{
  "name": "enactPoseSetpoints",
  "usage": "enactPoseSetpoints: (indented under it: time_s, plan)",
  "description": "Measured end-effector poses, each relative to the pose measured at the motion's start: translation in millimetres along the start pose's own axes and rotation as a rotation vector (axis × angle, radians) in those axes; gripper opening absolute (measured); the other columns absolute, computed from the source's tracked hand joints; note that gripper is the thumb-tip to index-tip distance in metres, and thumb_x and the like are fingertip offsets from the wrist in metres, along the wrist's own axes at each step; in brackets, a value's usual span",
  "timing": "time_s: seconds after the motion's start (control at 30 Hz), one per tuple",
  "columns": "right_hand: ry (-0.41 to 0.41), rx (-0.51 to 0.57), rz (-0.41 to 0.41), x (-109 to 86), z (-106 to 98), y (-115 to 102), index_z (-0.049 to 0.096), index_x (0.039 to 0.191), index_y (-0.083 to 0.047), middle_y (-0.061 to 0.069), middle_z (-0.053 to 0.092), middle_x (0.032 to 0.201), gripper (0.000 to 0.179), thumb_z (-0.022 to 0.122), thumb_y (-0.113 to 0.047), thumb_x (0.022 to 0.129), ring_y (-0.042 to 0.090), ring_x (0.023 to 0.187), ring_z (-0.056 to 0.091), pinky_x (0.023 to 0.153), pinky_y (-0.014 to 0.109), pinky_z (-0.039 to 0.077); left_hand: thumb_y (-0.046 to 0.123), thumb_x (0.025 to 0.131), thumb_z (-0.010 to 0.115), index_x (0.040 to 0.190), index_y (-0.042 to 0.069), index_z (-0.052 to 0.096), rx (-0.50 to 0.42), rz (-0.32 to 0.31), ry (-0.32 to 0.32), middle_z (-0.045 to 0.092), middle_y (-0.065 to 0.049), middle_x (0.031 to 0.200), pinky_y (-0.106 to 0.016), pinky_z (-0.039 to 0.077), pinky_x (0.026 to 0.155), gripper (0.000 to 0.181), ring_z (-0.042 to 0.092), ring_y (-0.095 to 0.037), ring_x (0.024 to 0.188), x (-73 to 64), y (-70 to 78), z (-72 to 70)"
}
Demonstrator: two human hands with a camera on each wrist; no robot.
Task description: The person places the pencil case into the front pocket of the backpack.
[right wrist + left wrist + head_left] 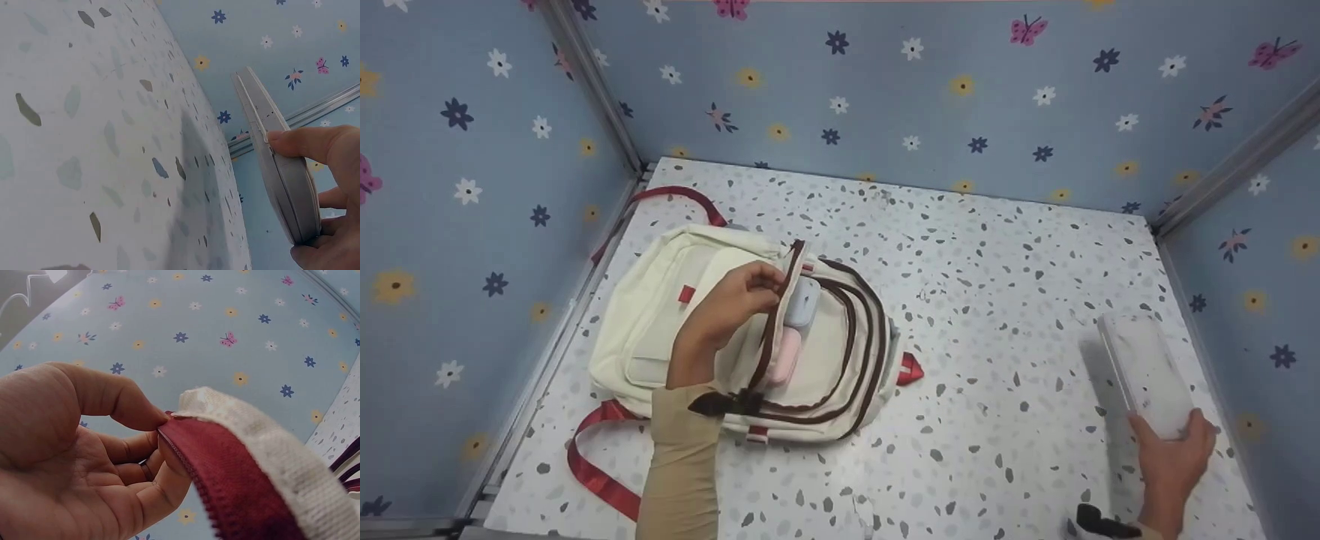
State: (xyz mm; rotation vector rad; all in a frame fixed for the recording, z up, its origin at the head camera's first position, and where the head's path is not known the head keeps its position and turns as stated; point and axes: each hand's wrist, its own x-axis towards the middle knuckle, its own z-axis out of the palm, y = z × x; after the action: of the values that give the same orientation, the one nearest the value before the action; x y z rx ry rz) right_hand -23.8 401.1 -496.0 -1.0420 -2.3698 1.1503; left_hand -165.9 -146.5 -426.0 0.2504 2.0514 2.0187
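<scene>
A cream backpack (649, 315) with dark red zips and straps lies on the speckled tabletop, its front compartment unzipped. My left hand (735, 300) pinches the zipped edge (225, 467) of that opening between thumb and fingers and holds it up. Inside the compartment sit a pale blue-grey rounded case (802, 301) and a pink case (786, 356). Far to the right, my right hand (1176, 454) grips a flat, whitish oblong box (1147, 371) by its near end. In the right wrist view the box (275, 163) is tilted and held above the table, with a seam along its side.
Blue flowered panels (885, 90) wall the speckled table (997, 300) at the back and both sides. A red strap (592, 472) trails from the backpack at the near left, another (679, 191) at the far left. A red tab (910, 369) sticks out at its right end.
</scene>
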Motion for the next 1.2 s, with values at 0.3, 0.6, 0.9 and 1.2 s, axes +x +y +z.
enactPoseSetpoints:
  time_s: [0.3,0.6,0.9,1.2]
  plan:
    - [-0.025,-0.037,-0.021,25.9,19.0,19.5,0.014,0.142,-0.015,0.007,0.011,0.143,0.096,0.074,-0.030,0.069,0.024,0.129,0.011,0.102,0.038,0.010,-0.009,0.076,0.044,0.101,-0.010,0.047,-0.012,-0.001,0.012,0.050,-0.017,0.092,-0.033,0.046,0.071,0.024,0.050,-0.023,0.085,-1.3,-0.4,-0.6]
    - [-0.025,-0.011,-0.172,12.7,34.5,2.7,0.020,0.141,-0.016,0.001,0.022,0.138,0.090,0.074,-0.029,0.070,0.017,0.125,0.021,0.101,0.032,0.015,-0.009,0.077,0.044,0.100,-0.010,0.047,-0.010,-0.001,0.015,0.050,-0.016,0.093,-0.033,0.046,0.072,0.024,0.049,-0.022,0.085,-1.5,0.0,-1.3]
    - [-0.096,0.004,-0.268,-0.6,49.6,-18.6,0.020,0.140,-0.021,-0.005,0.023,0.138,0.089,0.074,-0.029,0.070,0.012,0.124,0.021,0.100,0.030,0.017,-0.008,0.078,0.044,0.101,-0.009,0.047,0.008,0.004,0.002,0.050,-0.015,0.094,-0.031,0.044,0.071,0.024,0.049,-0.021,0.086,-2.6,1.9,-0.2]
    - [-0.148,0.017,-0.382,-11.4,70.0,-34.1,0.026,0.139,-0.023,-0.009,0.026,0.136,0.088,0.076,-0.031,0.067,0.009,0.124,0.022,0.100,0.029,0.019,-0.010,0.077,0.043,0.100,-0.011,0.047,-0.008,0.007,0.000,0.050,-0.016,0.092,-0.031,0.045,0.071,0.023,0.048,-0.021,0.085,-2.0,2.2,-0.4]
